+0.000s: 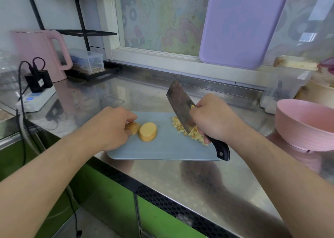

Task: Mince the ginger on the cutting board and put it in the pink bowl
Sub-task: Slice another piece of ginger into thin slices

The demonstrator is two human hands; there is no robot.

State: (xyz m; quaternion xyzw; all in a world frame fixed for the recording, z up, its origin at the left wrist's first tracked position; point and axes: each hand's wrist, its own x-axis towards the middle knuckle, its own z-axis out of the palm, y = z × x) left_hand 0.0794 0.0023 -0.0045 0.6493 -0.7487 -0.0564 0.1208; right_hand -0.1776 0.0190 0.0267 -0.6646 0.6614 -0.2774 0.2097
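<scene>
Left hand (110, 127) pinches the ginger chunk (133, 127) on the cutting board (162, 147), slices (147, 134) beside it. Right hand (213, 120) grasps cleaver (180, 107), blade tilted over minced pile (188, 129). Pink bowl (305, 124) sits right on the counter (180, 180).

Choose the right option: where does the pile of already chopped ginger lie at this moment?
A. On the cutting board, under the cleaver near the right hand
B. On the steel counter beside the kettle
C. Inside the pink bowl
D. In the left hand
A. The chopped ginger lies on the cutting board, just below the cleaver that the right hand grips; the pink bowl shows no ginger inside.
</scene>
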